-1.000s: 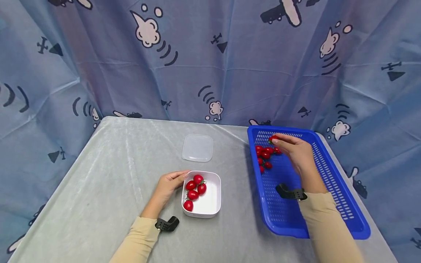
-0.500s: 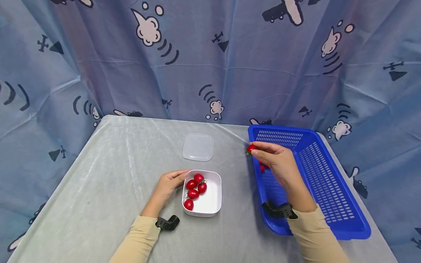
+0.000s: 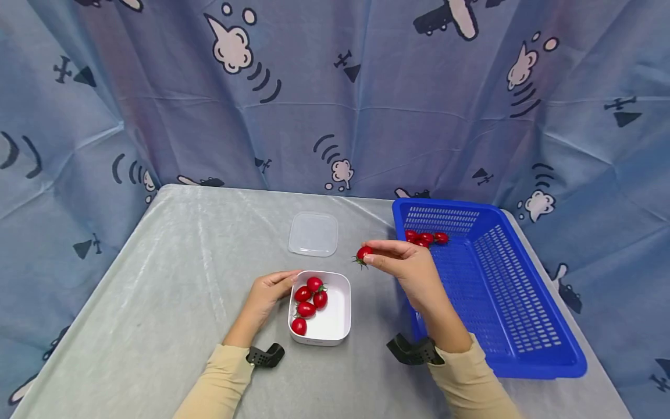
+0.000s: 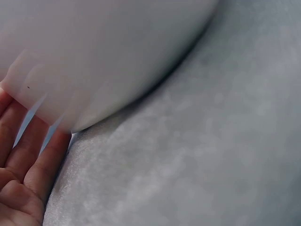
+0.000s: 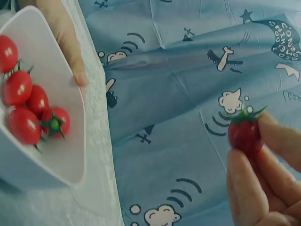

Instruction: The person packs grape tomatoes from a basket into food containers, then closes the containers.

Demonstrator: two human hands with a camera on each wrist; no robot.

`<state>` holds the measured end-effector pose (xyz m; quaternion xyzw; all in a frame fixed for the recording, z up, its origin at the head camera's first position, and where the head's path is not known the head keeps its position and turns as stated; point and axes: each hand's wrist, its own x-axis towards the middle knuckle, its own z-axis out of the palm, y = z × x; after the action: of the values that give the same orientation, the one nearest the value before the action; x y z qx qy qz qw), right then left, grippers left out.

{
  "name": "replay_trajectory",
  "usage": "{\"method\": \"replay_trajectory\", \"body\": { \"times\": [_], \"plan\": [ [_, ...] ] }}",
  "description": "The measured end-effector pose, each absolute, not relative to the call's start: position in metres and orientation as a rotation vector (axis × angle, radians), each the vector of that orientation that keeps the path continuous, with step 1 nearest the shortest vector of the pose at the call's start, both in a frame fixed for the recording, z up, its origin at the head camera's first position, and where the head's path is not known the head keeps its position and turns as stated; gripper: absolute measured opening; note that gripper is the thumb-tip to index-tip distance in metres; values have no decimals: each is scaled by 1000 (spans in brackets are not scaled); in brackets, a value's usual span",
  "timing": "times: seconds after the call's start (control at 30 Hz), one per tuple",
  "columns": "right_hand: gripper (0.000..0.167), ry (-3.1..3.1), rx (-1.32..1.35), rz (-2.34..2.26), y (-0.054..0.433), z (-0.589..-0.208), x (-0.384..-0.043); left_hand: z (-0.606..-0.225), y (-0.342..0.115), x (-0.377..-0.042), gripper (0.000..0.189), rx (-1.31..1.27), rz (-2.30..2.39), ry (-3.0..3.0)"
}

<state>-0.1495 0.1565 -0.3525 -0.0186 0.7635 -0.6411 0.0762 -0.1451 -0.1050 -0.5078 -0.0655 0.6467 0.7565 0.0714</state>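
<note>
In the head view, my right hand [image 3: 405, 270] pinches a cherry tomato [image 3: 363, 254] between thumb and fingers, above the cloth between basket and box. The right wrist view shows this tomato [image 5: 244, 135] with its green stem cap upward. My left hand [image 3: 267, 297] rests against the back left corner of a white square box [image 3: 338, 308]. Its fingers [image 4: 35, 146] lie fairly straight against the box's outer wall. Several red cherry tomatoes [image 3: 306, 309] sit along the left side inside the box. Others [image 3: 426, 238] lie in the blue basket [image 3: 523, 273], partly behind my right hand.
A clear square lid [image 3: 313, 234] lies flat behind the box. Pale grey cloth [image 3: 157, 302] covers the table. A blue patterned curtain [image 3: 293, 116] hangs along the back and sides. The basket's raised rim stands on the right.
My right hand has carried the cherry tomato leftward out over the basket's rim, toward the box. My left hand and the box have stayed in place.
</note>
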Motion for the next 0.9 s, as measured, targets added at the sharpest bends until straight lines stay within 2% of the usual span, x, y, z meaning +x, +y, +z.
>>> {"method": "replay_trajectory", "body": {
  "times": [0.23, 0.47, 0.9],
  "plan": [
    [34, 2301, -6, -1937, 133, -361, -137, -508, -106, -146, 34, -220, 2238, 1982],
    [28, 2283, 59, -1915, 111, -387, -130, -508, -105, -145, 33, -227, 2274, 1946],
    [24, 2304, 55, -1891, 86, -426, -131, -509, -107, -145, 36, -204, 2264, 1944]
  ]
}}
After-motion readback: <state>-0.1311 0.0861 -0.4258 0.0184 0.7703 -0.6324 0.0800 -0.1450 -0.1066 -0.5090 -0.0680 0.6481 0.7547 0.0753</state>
